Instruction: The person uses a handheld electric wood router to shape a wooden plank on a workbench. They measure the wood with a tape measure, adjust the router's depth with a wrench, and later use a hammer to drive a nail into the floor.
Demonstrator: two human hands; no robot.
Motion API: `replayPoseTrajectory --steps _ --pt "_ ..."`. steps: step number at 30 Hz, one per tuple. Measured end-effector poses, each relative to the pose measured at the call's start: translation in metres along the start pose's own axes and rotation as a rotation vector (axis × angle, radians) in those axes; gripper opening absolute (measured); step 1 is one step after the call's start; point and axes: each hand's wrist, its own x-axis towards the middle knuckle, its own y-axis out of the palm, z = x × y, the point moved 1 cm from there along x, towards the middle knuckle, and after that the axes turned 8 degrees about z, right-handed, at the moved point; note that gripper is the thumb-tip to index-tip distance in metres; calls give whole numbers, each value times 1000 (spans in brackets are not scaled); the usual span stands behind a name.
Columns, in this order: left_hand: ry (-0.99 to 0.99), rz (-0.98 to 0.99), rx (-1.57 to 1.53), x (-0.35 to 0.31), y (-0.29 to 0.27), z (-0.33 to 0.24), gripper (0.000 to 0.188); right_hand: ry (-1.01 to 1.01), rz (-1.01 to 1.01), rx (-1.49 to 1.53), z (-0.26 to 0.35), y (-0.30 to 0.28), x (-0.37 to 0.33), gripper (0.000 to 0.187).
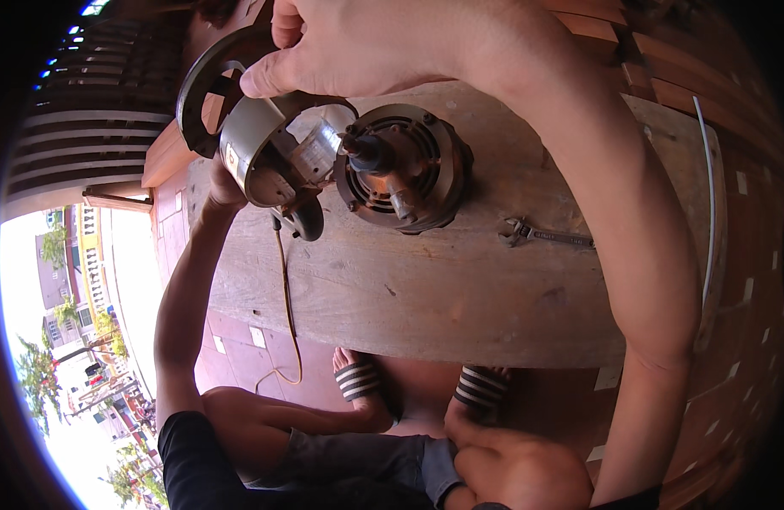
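Note:
A power tool housing, a grey metal cylinder with a dark curved rim, is held above the wooden table at its far left. My left hand grips it from the left side, its fingers mostly hidden behind the metal. From above, my right hand reaches across with the thumb pressed at the dark rim; other fingers are curled and partly cut off by the frame's top. Beside the housing, a round dark motor flange with a central shaft lies on the table, rusty in places.
An adjustable wrench lies on the wooden table under my right forearm. A thin cord runs from the tool over the near edge to the tiled floor. A white strip lies along the right end. Wooden planks are stacked beyond.

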Motion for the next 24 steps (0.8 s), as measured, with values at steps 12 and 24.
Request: replayPoseTrajectory --steps 12,24 --pt "-14 -215 -47 19 67 -63 80 45 -45 7 22 -1 -40 35" --pt "-128 -366 47 22 84 -96 75 184 37 192 39 -25 -58 37"
